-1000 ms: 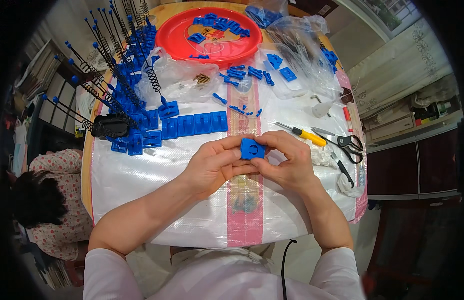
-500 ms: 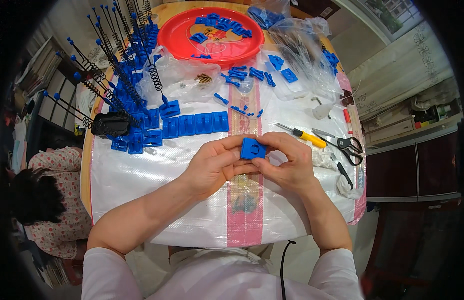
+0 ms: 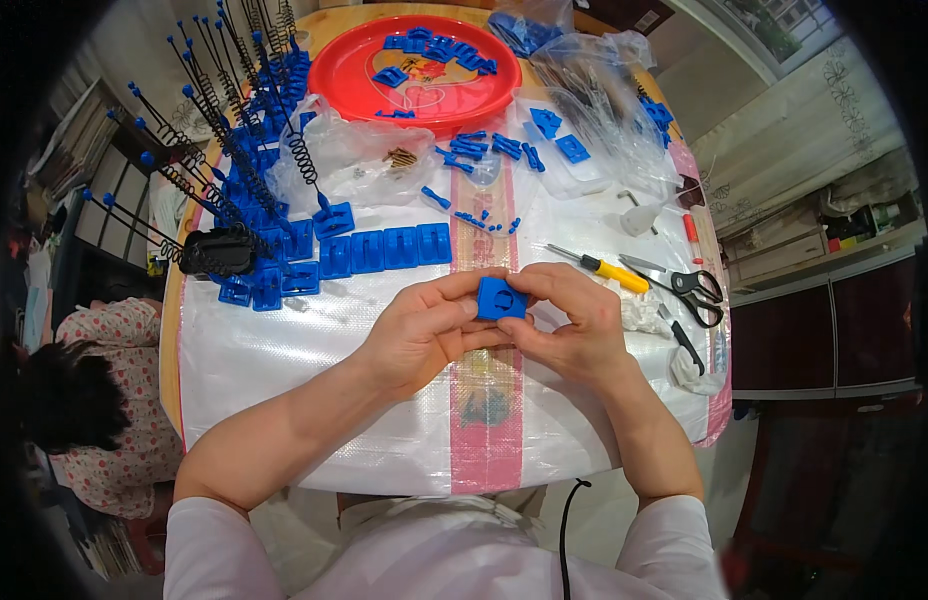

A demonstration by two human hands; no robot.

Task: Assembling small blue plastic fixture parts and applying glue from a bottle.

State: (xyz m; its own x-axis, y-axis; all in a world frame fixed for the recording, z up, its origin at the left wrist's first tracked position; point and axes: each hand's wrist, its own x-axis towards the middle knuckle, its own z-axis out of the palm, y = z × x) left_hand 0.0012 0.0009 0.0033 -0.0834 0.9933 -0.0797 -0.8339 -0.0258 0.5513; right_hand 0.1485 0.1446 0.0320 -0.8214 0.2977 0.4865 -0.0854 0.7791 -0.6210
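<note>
Between my two hands is a small square blue plastic piece (image 3: 501, 299) with a round cutout in its face. My left hand (image 3: 424, 325) grips its left side, fingers curled behind it. My right hand (image 3: 574, 320) pinches the right side between thumb and forefinger. Just beyond my hands, to the left, a row of similar blue plastic bases (image 3: 384, 249) lies on the white woven sheet (image 3: 314, 370). Farther left stand many blue bases with black coil springs (image 3: 301, 160) and blue-tipped rods rising from them.
A red basin (image 3: 334, 85) with blue parts stands at the back. Brass screws (image 3: 401, 157) lie on a plastic bag. At right are a yellow-handled screwdriver (image 3: 619, 274), black scissors (image 3: 699, 293), a knife (image 3: 687, 345) and a red marker (image 3: 691, 238). Someone in a patterned top (image 3: 124, 390) is at left.
The whole view has shifted slightly, with the table items appearing a little farther left. Both hands keep the same grip on the blue piece.
</note>
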